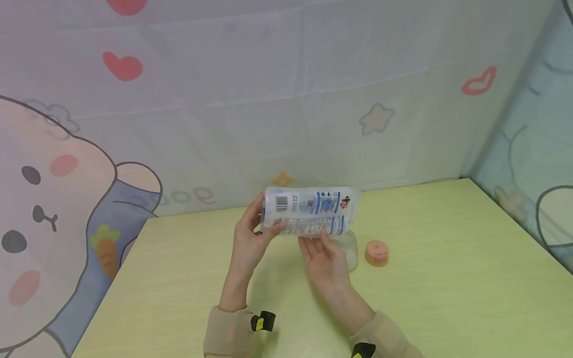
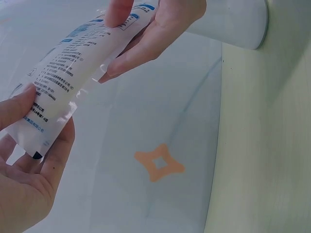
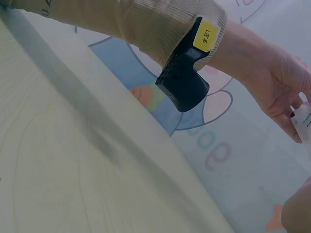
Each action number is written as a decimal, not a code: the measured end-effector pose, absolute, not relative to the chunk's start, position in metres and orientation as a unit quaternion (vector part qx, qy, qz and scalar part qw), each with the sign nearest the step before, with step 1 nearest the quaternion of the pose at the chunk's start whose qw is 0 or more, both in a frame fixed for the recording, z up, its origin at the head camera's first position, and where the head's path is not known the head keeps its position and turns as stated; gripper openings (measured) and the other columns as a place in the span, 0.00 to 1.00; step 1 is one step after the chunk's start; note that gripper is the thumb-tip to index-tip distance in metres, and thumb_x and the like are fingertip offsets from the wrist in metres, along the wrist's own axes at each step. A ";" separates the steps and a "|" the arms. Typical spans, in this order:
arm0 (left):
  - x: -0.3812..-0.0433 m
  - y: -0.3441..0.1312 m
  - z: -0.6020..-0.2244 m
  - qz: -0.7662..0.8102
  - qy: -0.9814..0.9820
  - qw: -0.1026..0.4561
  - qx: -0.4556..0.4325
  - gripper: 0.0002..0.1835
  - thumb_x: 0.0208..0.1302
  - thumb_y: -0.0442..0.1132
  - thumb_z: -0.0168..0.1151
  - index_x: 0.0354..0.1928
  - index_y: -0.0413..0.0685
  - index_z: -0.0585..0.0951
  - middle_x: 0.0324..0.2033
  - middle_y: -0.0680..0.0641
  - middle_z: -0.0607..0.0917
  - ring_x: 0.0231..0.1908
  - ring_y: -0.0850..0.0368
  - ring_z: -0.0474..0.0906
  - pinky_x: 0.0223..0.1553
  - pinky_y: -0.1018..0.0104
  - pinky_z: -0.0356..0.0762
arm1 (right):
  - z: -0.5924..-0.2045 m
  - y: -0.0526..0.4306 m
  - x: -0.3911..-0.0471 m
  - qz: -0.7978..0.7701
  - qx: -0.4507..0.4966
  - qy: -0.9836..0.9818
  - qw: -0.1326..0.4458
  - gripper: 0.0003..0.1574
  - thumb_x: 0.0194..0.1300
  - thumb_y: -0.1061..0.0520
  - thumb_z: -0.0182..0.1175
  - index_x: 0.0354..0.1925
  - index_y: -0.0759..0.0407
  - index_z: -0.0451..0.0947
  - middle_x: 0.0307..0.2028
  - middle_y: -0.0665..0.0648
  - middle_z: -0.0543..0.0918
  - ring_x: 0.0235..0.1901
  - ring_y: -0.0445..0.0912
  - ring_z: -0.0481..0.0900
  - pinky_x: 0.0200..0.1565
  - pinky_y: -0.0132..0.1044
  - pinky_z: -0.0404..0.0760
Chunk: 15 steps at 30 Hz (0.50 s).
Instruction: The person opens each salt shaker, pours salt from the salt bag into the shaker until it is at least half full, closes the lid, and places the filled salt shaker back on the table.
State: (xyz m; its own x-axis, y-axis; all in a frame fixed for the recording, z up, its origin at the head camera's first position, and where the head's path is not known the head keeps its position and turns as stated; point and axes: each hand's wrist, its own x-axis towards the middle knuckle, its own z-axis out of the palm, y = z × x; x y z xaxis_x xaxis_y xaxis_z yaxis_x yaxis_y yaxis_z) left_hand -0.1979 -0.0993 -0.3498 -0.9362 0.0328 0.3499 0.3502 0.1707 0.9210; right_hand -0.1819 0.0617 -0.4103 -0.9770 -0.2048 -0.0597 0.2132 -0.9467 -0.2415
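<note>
A white plastic pouch (image 1: 309,211) printed with blue and black text and a barcode is held up above the table. My left hand (image 1: 250,238) grips its left end, thumb on the printed face and fingers behind. At the pouch's lower right edge, my right hand (image 1: 329,271) pinches it between thumb and fingers. The left wrist view shows both thumbs pressing on the slightly bent pouch (image 2: 73,73). In the right wrist view only a corner of the pouch (image 3: 304,121) appears. Partly hidden behind the right hand stands a translucent jar (image 1: 351,252).
A round orange-pink lid (image 1: 377,253) lies on the pale yellow table (image 1: 438,278), just right of the jar. A printed cloth backdrop (image 1: 250,124) hangs along the table's back edge, with another cloth (image 1: 537,149) at the right side.
</note>
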 end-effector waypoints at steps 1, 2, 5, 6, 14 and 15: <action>-0.198 -0.099 -0.350 -0.632 -0.754 0.125 -0.127 0.40 0.54 0.29 0.69 0.69 0.59 0.67 0.53 0.44 0.80 0.47 0.55 0.76 0.41 0.71 0.81 | -0.410 0.062 -0.182 -0.986 0.017 0.125 0.107 0.21 0.74 0.55 0.48 0.62 0.46 0.60 0.54 0.48 0.79 0.60 0.42 0.74 0.72 0.37 0.60; -0.198 -0.099 -0.350 -0.631 -0.755 0.126 -0.128 0.40 0.54 0.29 0.69 0.69 0.59 0.67 0.53 0.44 0.80 0.47 0.55 0.76 0.41 0.71 0.81 | -0.410 0.062 -0.182 -0.986 0.017 0.125 0.107 0.21 0.73 0.54 0.48 0.62 0.46 0.60 0.55 0.48 0.79 0.60 0.42 0.74 0.72 0.37 0.60; -0.197 -0.099 -0.349 -0.631 -0.755 0.125 -0.131 0.40 0.55 0.29 0.69 0.69 0.58 0.67 0.54 0.43 0.79 0.47 0.55 0.76 0.41 0.71 0.81 | -0.410 0.062 -0.182 -0.986 0.016 0.123 0.110 0.22 0.73 0.54 0.48 0.63 0.46 0.59 0.55 0.48 0.78 0.60 0.42 0.74 0.72 0.36 0.60; -0.197 -0.099 -0.349 -0.631 -0.754 0.125 -0.132 0.40 0.55 0.29 0.69 0.69 0.58 0.67 0.54 0.43 0.79 0.47 0.54 0.76 0.41 0.71 0.81 | -0.410 0.062 -0.182 -0.986 0.016 0.123 0.110 0.22 0.73 0.54 0.48 0.63 0.46 0.59 0.55 0.48 0.78 0.61 0.42 0.74 0.72 0.37 0.59; -0.195 -0.100 -0.346 -0.639 -0.748 0.116 -0.140 0.40 0.55 0.30 0.69 0.69 0.62 0.66 0.54 0.45 0.79 0.49 0.54 0.76 0.40 0.70 0.82 | -0.409 0.061 -0.181 -0.986 0.026 0.125 0.108 0.20 0.73 0.60 0.45 0.60 0.48 0.60 0.52 0.50 0.80 0.58 0.43 0.75 0.69 0.37 0.63; -0.195 -0.100 -0.346 -0.641 -0.746 0.115 -0.141 0.40 0.55 0.31 0.69 0.69 0.62 0.66 0.54 0.46 0.79 0.49 0.54 0.76 0.40 0.70 0.82 | -0.409 0.061 -0.181 -0.986 0.028 0.124 0.107 0.20 0.73 0.61 0.45 0.60 0.48 0.61 0.51 0.49 0.80 0.58 0.43 0.76 0.69 0.36 0.64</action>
